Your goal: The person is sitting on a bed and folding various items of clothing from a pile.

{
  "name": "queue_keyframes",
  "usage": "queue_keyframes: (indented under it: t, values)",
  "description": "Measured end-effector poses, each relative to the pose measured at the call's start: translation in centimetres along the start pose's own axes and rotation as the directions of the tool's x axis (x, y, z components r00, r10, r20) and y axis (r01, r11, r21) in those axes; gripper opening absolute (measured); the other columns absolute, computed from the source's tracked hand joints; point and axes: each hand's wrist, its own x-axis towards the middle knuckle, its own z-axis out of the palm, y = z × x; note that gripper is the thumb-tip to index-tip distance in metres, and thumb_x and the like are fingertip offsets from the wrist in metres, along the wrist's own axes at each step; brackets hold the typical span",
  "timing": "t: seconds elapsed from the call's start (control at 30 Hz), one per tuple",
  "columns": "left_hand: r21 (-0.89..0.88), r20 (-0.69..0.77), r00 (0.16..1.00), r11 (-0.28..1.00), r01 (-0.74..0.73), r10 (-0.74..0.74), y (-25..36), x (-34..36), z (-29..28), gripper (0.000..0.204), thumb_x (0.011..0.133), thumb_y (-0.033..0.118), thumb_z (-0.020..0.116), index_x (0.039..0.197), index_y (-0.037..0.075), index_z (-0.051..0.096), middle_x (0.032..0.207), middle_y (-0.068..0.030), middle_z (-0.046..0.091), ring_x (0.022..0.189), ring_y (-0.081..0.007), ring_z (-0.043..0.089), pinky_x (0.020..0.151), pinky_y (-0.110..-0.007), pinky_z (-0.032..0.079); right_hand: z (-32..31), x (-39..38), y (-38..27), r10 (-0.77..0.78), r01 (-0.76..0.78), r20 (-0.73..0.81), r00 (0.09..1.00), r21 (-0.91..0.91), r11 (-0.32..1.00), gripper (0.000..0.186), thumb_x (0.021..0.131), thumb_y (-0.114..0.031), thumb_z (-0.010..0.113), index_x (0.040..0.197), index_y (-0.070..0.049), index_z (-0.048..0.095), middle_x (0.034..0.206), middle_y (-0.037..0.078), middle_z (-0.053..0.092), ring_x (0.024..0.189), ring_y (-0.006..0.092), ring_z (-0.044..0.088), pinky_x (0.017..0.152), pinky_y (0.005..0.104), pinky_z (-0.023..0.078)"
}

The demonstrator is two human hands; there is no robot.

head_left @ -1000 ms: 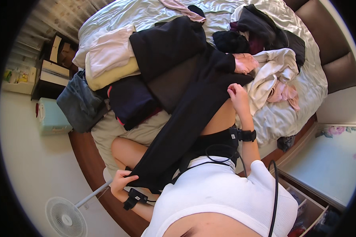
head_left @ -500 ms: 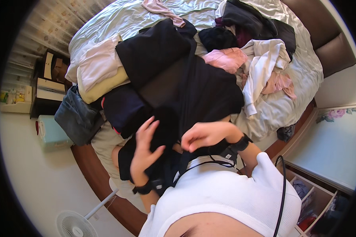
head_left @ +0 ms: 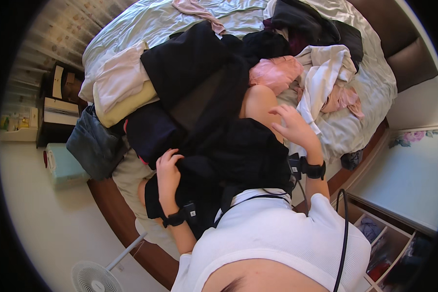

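Black cloth [head_left: 243,151] lies bunched over my lap, and my bare right knee shows beyond it. My left hand [head_left: 168,177] rests on the cloth's left side, fingers loosely extended, gripping nothing visible. To the right of the knee, my right hand [head_left: 297,127] is raised with its fingers apart and holds nothing. Ahead of my lap, a folded black garment [head_left: 185,63] lies on the pile, with a sheer dark piece [head_left: 194,104] beside it. A dark navy garment with red edging [head_left: 153,129] sits just beyond my left hand.
A pale pink garment [head_left: 119,78] on a yellow one [head_left: 124,106], and jeans [head_left: 95,146], lie at left. Pink cloth [head_left: 275,73], a white garment [head_left: 326,68] and dark clothes [head_left: 304,22] lie on the bed's right. A fan [head_left: 97,277] and open drawer [head_left: 392,238] flank me.
The black cloth that covered my right leg is now drawn in onto my lap, baring the knee. My right hand has moved right and farther away; my left hand has lowered onto the cloth.
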Motion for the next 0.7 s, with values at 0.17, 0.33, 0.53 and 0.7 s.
queue_keyframes:
  t: [0.17,0.33,0.53,0.7]
  values:
    - [-0.522,0.021,0.999,0.853,-0.031,0.049,4.1,0.6,-1.7,0.022,0.069,-0.009,0.049,0.085,0.000,0.060,0.094,-0.0101,0.060,0.088,-0.0211,0.058,0.078,-0.029,0.044,2.8,-1.4,0.8,0.089,-0.220,0.434,0.896,0.261,0.940,0.043,0.067,-0.017,0.068,0.103,-0.002,0.051,0.096,0.016,0.054,0.090,0.0256,0.053,0.079,0.0336,0.043]
    - [-0.591,0.343,0.913,0.806,0.027,0.220,11.1,1.9,3.6,0.081,0.065,0.026,0.075,0.128,0.004,0.029,0.126,-0.0148,0.035,0.106,-0.0285,0.046,0.090,-0.033,0.038,5.3,-0.2,-3.1,0.042,-0.167,0.428,0.903,0.259,0.951,0.023,0.074,-0.016,0.064,0.086,0.001,0.054,0.071,0.012,0.056,0.069,0.0186,0.054,0.068,0.0295,0.044]
    - [-0.815,0.037,0.999,0.578,0.037,-0.012,10.2,4.7,1.5,0.059,0.061,-0.009,0.051,0.119,0.004,0.042,0.107,-0.0101,0.050,0.101,-0.0216,0.049,0.089,-0.027,0.038,4.5,2.6,-6.5,-0.111,-0.156,0.328,0.938,0.686,0.711,0.028,0.081,-0.021,0.059,0.098,-0.001,0.050,0.077,0.010,0.057,0.068,0.0213,0.054,0.064,0.0307,0.043]
    - [-0.844,-0.307,0.860,0.534,-0.047,-0.409,2.8,5.2,-4.5,0.032,0.077,-0.007,0.044,0.106,0.002,0.053,0.097,-0.0063,0.057,0.088,-0.0142,0.055,0.082,-0.026,0.043,4.2,2.4,-10.1,-0.412,0.027,0.566,0.714,0.565,0.825,0.051,0.078,-0.028,0.063,0.113,-0.001,0.039,0.089,0.016,0.058,0.082,0.0243,0.058,0.071,0.0318,0.045]
